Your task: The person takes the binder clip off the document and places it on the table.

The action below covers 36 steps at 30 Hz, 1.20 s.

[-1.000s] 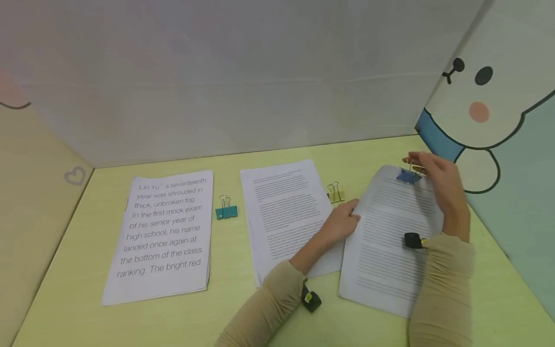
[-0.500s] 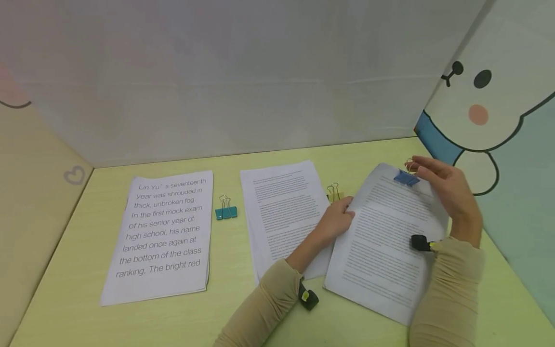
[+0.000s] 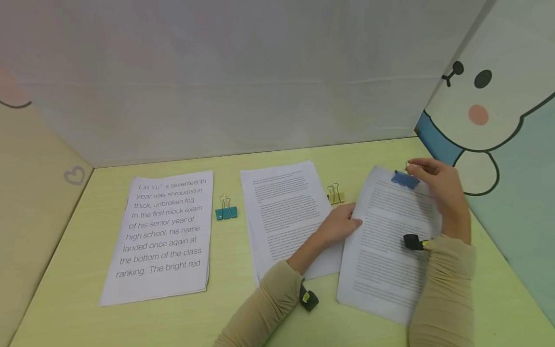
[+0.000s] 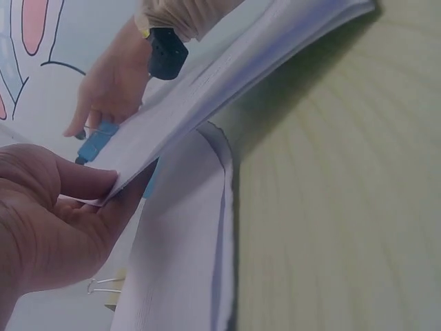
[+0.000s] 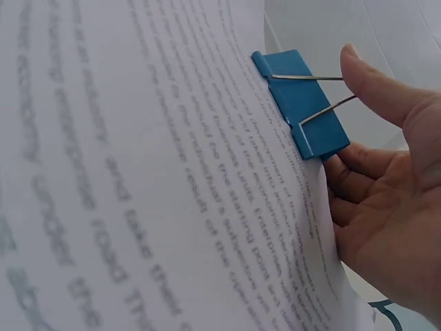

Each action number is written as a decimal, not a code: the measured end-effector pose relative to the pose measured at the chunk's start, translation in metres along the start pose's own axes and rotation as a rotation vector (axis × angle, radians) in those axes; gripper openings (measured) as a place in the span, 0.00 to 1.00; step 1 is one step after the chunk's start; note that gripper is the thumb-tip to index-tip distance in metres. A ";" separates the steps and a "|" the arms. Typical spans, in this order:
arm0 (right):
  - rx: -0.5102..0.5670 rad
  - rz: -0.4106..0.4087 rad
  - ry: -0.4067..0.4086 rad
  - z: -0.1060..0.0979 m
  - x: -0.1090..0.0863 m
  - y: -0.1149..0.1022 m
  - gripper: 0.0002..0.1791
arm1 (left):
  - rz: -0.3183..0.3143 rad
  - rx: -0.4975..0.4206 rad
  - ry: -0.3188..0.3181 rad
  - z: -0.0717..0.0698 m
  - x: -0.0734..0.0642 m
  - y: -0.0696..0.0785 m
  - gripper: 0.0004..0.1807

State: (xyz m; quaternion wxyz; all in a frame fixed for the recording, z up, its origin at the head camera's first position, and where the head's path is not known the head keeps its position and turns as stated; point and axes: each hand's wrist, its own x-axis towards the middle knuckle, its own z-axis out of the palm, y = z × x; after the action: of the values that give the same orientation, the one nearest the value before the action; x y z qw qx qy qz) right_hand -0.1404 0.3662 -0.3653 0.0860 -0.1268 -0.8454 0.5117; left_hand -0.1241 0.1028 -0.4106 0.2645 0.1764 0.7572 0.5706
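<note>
At the right of the head view a stack of printed sheets (image 3: pixel 386 250) is held with its left edge raised off the table. My left hand (image 3: pixel 336 225) pinches that edge between thumb and fingers, also plain in the left wrist view. A blue binder clip (image 3: pixel 405 180) sits on the stack's top edge. My right hand (image 3: pixel 443 185) grips the clip by its wire handles. In the right wrist view the thumb presses the handle ends of the clip (image 5: pixel 306 103), and the other fingers curl behind the paper's edge.
A second printed stack (image 3: pixel 286 212) lies in the middle, partly under my left forearm. A yellow binder clip (image 3: pixel 336 197) stands beside it. Further left are a teal binder clip (image 3: pixel 226 212) and a large-print stack (image 3: pixel 160 241). White panels (image 3: pixel 260 82) border the table.
The held stack swung left, then back right, with both hands following. My right thumb has closed down on the clip's handles, and the clip sits slightly further left than before.
</note>
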 end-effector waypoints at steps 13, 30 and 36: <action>0.909 0.023 0.374 -0.006 0.004 -0.007 0.12 | -0.069 -0.005 0.093 0.009 0.003 -0.004 0.16; 0.530 0.092 0.045 -0.034 -0.006 0.016 0.11 | -0.120 -0.205 0.159 0.028 0.009 0.008 0.28; 0.144 0.124 -0.083 -0.046 -0.005 0.024 0.21 | -0.118 -0.207 0.203 0.035 0.014 0.009 0.26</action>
State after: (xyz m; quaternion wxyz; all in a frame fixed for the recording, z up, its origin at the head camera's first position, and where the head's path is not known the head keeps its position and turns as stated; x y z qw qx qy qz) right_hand -0.1201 0.4146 -0.3654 0.0278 -0.1512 -0.7999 0.5801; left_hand -0.1144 0.1397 -0.4119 0.2362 0.0448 0.7262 0.6441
